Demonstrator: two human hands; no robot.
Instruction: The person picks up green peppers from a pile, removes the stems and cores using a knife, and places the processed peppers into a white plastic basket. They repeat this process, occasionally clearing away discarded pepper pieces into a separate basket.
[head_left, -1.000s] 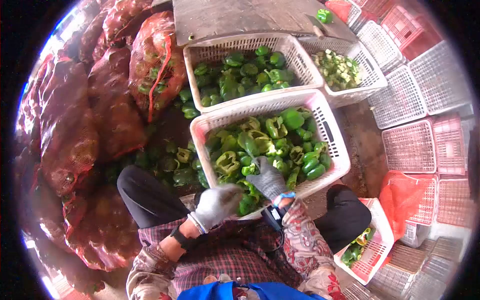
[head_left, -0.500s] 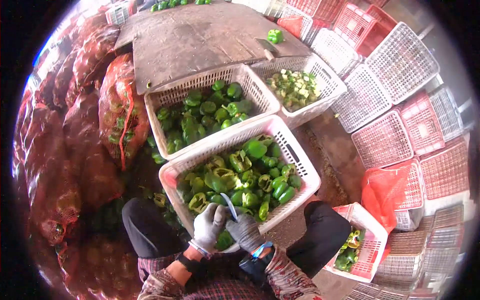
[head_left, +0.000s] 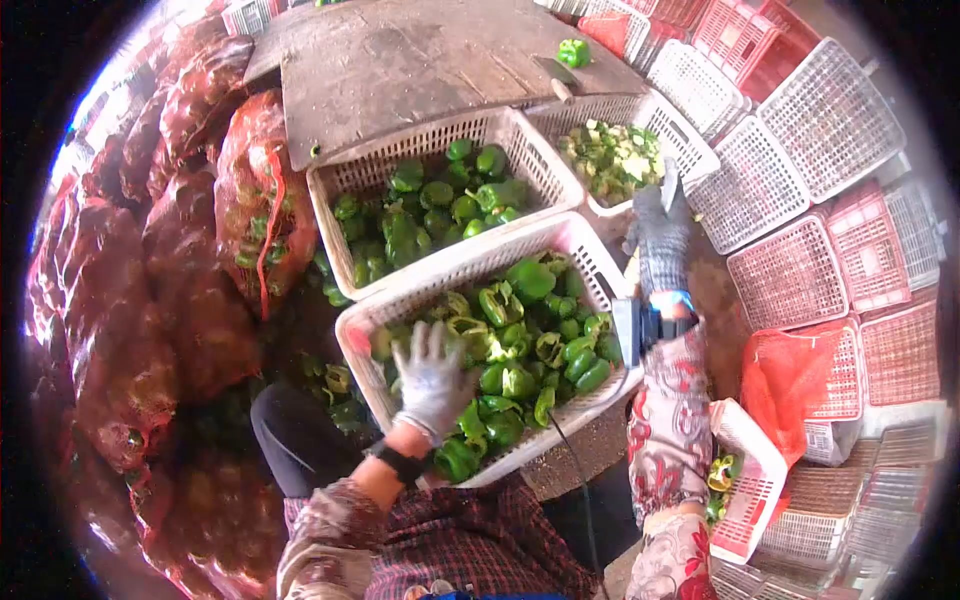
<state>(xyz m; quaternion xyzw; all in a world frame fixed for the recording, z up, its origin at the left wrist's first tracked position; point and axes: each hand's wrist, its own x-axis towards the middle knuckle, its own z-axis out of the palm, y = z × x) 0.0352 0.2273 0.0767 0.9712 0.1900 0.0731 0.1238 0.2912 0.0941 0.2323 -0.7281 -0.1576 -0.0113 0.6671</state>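
My left hand (head_left: pixel 430 375), in a white glove, is spread open above cut green bell peppers (head_left: pixel 503 303) in the near white crate (head_left: pixel 365 347). My right hand (head_left: pixel 660 228), in a grey glove, reaches forward beside the far right crate (head_left: pixel 708 160), which holds pale pepper cores and trimmings (head_left: pixel 615 152). A knife (head_left: pixel 671 180) shows as a short blade sticking up from the right hand's fingers; its handle is hidden in the grip. Whole green peppers (head_left: pixel 430 205) fill part of the crate (head_left: pixel 330 215) behind the near one.
Red mesh sacks (head_left: pixel 262 200) of peppers are piled on the left. A wooden board (head_left: pixel 420 65) at the back bears another knife (head_left: pixel 561 90) and one pepper (head_left: pixel 573 53). Stacked crates (head_left: pixel 790 272) line the right, and a small crate (head_left: pixel 745 500) with pepper pieces stands by my right arm.
My hands were together over the near crate's front edge with the knife between them. The right has swung forward and right to the trimmings crate; the left has opened over the cut peppers.
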